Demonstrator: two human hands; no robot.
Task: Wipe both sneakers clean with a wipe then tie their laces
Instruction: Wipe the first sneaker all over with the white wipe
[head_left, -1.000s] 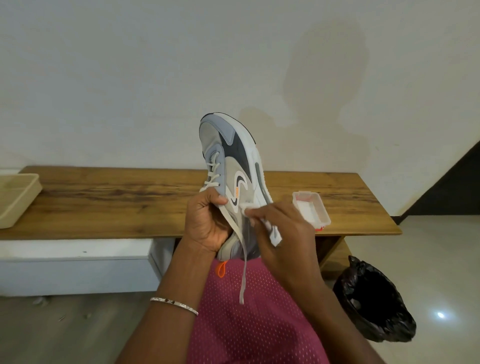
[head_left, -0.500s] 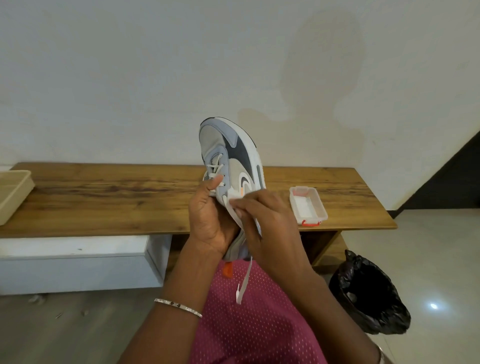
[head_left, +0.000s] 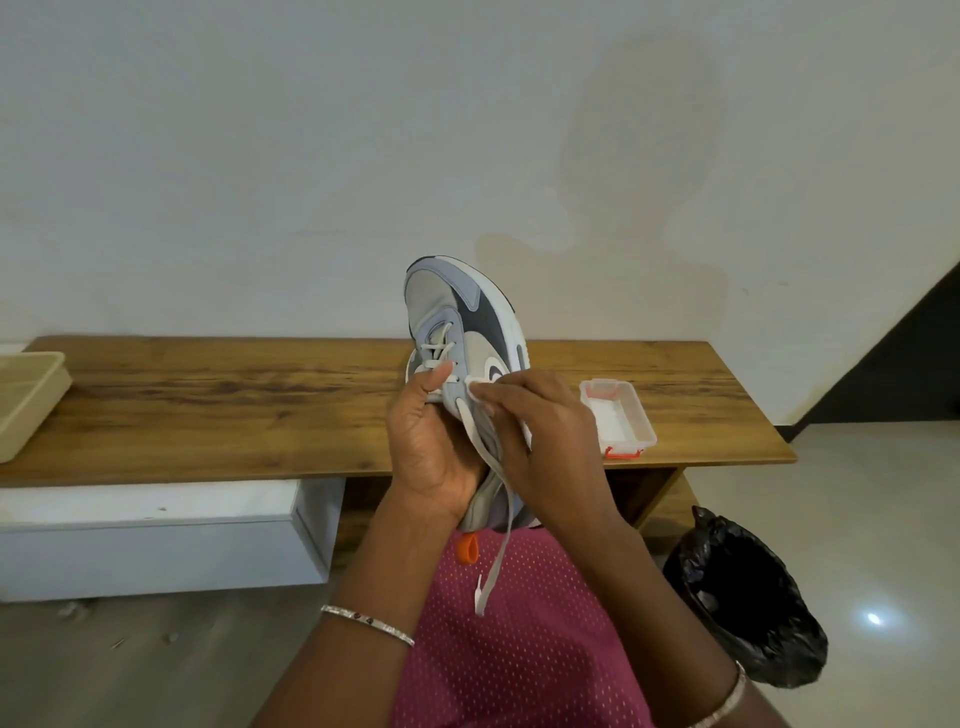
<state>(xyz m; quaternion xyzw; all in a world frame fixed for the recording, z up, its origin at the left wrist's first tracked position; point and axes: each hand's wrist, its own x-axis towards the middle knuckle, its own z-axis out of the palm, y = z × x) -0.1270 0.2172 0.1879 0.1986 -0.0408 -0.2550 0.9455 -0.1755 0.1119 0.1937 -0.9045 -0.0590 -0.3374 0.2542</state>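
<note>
A grey, blue and white sneaker (head_left: 464, 322) stands toe-up above my lap, its heel with an orange pull tab resting on my pink shorts. My left hand (head_left: 434, 447) grips the sneaker around its middle, thumb on the laces. My right hand (head_left: 540, 441) presses a small white wipe (head_left: 475, 385) against the shoe's side near the eyelets. A loose white lace (head_left: 496, 551) hangs down from the shoe over my lap. Only this one sneaker is in view.
A wooden bench (head_left: 260, 410) runs across in front of me against a white wall. A clear wipe box (head_left: 618, 415) with orange clips sits on it at right, a beige tray (head_left: 26, 400) at left. A black-lined bin (head_left: 748, 597) stands on the floor at right.
My right hand has slid the wipe up the sneaker's side toward the laces. The shoe has dropped slightly lower and the hanging lace has swung.
</note>
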